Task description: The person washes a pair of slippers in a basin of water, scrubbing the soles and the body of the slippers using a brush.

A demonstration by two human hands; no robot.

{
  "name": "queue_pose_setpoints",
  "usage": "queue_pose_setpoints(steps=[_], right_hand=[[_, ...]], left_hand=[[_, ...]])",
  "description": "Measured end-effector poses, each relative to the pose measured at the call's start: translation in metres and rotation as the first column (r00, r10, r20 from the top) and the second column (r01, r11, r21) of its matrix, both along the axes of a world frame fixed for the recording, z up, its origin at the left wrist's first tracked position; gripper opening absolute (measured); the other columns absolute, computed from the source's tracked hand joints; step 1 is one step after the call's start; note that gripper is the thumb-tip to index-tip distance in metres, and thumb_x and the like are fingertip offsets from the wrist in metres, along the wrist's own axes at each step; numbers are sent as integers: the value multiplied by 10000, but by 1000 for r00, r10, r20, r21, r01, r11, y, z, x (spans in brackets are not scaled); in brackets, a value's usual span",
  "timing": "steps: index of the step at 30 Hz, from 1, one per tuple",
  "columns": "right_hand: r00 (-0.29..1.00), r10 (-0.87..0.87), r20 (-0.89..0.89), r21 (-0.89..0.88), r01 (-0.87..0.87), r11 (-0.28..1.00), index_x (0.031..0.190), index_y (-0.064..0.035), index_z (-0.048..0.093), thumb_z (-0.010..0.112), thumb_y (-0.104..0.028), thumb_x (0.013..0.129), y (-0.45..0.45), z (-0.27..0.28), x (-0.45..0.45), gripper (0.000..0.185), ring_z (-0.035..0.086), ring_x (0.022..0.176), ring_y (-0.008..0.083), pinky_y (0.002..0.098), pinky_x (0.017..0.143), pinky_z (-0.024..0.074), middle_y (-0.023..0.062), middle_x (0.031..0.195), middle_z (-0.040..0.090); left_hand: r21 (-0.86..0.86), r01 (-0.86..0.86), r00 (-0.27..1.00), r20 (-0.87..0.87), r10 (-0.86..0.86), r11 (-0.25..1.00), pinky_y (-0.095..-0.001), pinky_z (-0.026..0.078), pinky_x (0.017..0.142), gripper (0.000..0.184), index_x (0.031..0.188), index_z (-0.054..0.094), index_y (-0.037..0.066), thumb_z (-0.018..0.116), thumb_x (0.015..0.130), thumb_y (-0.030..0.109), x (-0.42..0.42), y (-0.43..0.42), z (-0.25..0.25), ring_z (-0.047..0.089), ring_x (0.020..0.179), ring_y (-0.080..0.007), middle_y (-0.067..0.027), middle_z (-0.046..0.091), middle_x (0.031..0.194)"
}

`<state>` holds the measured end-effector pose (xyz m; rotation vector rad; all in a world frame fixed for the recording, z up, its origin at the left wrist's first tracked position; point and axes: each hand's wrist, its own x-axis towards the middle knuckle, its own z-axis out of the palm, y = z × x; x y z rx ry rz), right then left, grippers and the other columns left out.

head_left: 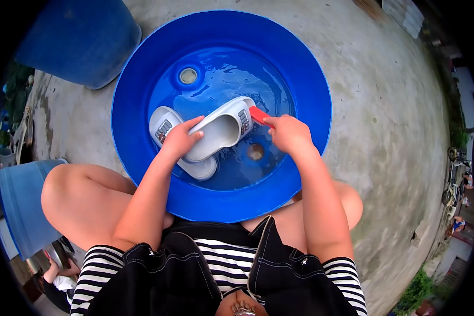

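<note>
A light grey slide sandal (pixel 212 138) is tilted above the water in a round blue tub (pixel 309 95). My left hand (pixel 180 139) is closed on its heel end. In my right hand (pixel 289 131) is a red brush (pixel 259 116), its far end against the sandal's toe strap; its bristles do not show. A second grey sandal (pixel 163 118) lies in the tub, partly covered by the first one and by my left hand. Both straps carry dark lettering.
A large dark blue barrel (pixel 84 42) stands at the upper left. Beside my left knee is a lighter blue bucket (pixel 26 203). Concrete ground (pixel 384 131) surrounds the tub. Another person (pixel 63 276) shows at the lower left, and people (pixel 458 225) and bikes are far right.
</note>
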<state>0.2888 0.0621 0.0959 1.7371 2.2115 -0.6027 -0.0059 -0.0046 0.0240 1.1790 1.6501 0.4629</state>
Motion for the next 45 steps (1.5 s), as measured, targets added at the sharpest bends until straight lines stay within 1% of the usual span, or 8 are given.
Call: queue_pose_setpoints(steps=[4, 7, 15, 20, 25, 31, 41, 45], right_hand=[[1000, 24, -11, 6, -24, 1000, 1346, -250, 676, 631, -210, 968, 1, -19, -6, 383, 689, 1093, 306, 446, 896, 562, 129, 1160, 696], [999, -30, -13, 42, 31, 999, 1345, -246, 677, 628, -213, 973, 4, -15, -8, 377, 689, 1092, 308, 441, 898, 560, 130, 1155, 699], [980, -179, -84, 246, 195, 950, 1331, -216, 685, 626, -235, 981, 10, 25, 11, 355, 700, 1027, 326, 453, 867, 563, 131, 1078, 699], [980, 14, -199, 239, 35, 970, 1306, -189, 693, 658, -240, 959, -5, 22, -1, 352, 713, 908, 336, 454, 778, 580, 140, 999, 690], [989, 52, -140, 320, -4, 948, 1258, -206, 719, 669, -220, 949, -15, -6, -12, 313, 708, 846, 332, 451, 735, 581, 127, 951, 679], [999, 51, 2, 287, -50, 957, 1276, -209, 715, 653, -203, 952, -16, -4, -10, 330, 711, 838, 322, 452, 735, 581, 126, 950, 675], [898, 367, -244, 120, -348, 930, 1301, -148, 687, 655, -171, 934, -82, -1, -55, 370, 694, 742, 356, 460, 666, 581, 167, 924, 633], [953, 243, -183, 119, -224, 967, 1280, -180, 701, 654, -185, 943, -63, 5, -42, 341, 699, 765, 354, 461, 684, 579, 154, 923, 641]], left_hand=[[72, 56, 924, -382, -25, 996, -435, 540, 945, 523, 1378, 644, 113, 763, 889, 255, 12, -6, -1, 696, 1106, -355, -202, 726, 1193], [24, 22, 918, -395, -11, 999, -456, 544, 909, 424, 1252, 679, 84, 778, 874, 250, 22, -4, 16, 700, 1065, -366, -185, 742, 1128], [529, 231, 811, -568, 138, 817, -469, 511, 873, 397, 1127, 589, 71, 741, 770, -13, 48, -8, 19, 600, 1049, -370, -149, 570, 1073], [445, 429, 744, -668, -28, 786, -486, 374, 1166, 572, 1322, 518, 54, 745, 797, 73, 58, -25, -1, 479, 1334, -420, -246, 497, 1375], [155, 334, 781, -597, -181, 930, -489, 233, 1256, 1178, 1585, 165, -88, 812, 756, 443, 48, -21, -16, 310, 1494, -461, -291, 293, 1615], [-54, 364, 766, -551, -332, 930, -457, 293, 1225, 1182, 1580, 212, -94, 799, 725, 474, 28, -7, 0, 408, 1438, -417, -281, 423, 1536], [306, 330, 816, -568, -107, 893, -467, 402, 1091, 1144, 1499, 445, -1, 938, 582, 474, 27, -14, -29, 530, 1269, -380, -199, 582, 1352], [253, 330, 832, -534, -153, 909, -449, 429, 1074, 960, 1490, 448, -10, 898, 722, 348, 27, -9, -25, 557, 1266, -359, -202, 565, 1387]])
